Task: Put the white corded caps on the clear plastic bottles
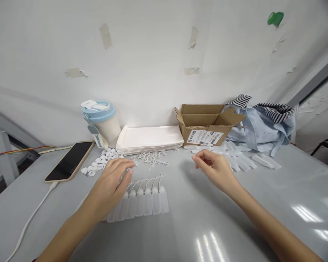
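Bottles (142, 202) lie in a row on the bench (196, 225), under the left hand (112, 185), whose loosely spread fingers (127, 178) hold nothing. Right hand (215, 169) hovers empty, fingers curled narrow (thumb near forefinger). Beyond lie caps (98, 163), tips (150, 158), a phone (69, 160), trays (150, 138) and a box (206, 123).

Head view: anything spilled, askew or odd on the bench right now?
Nothing damaged. White caps and thin tips lie scattered loose behind the neat row of bottles. Bare bottles sprawl near the right hand. Left hand rests over the row.
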`<state>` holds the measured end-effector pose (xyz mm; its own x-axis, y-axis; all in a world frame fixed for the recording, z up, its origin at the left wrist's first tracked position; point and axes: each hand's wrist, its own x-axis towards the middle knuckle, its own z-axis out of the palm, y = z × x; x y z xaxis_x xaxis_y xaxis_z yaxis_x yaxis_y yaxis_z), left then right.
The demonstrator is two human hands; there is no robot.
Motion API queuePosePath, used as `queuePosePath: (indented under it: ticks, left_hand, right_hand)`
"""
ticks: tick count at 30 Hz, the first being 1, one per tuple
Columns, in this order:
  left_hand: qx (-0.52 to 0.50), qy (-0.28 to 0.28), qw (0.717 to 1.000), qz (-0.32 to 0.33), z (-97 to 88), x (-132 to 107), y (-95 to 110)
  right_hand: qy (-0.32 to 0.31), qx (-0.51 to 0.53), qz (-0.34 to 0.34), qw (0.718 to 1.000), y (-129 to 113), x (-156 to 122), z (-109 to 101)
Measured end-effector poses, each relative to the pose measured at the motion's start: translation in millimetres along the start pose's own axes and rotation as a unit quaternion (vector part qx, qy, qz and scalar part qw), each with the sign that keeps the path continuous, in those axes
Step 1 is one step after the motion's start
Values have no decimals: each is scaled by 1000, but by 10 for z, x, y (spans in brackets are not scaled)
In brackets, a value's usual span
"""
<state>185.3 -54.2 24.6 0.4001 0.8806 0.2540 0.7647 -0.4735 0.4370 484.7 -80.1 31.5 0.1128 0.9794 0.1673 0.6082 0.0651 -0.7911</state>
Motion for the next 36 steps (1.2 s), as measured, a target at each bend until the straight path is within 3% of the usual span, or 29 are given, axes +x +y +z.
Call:
queuePosePath:
  ticks: [6,9,16,21,25,29,33,36]
  left_hand:
    - [21,-41,999,-29,59,12,-139]
    - [34,-43,998,-30,81,2,-194]
    - [42,-36,998,-14,94,-2,-213]
    - [36,-10,999,-36,38,11,-132]
    - [0,52,995,-86,-40,18,-61]
    - [-91,112,979,-144,-70,34,-50]
    - [-123,90,974,-168,-61,54,-53]
    - [-131,65,979,-141,-50,46,-22]
  right_hand:
    - [-41,-92,-33,994,63,64,-126]
    - [-27,-151,-54,987,87,72,-173]
    - [0,-155,-73,985,63,44,-199]
    - [22,-202,-91,975,91,65,-226]
    - [-18,-320,-92,943,125,91,-277]
    - [-50,-355,-97,929,132,97,-312]
    - [-45,-360,-121,924,127,89,-316]
    - [-38,-345,-143,927,127,79,-303]
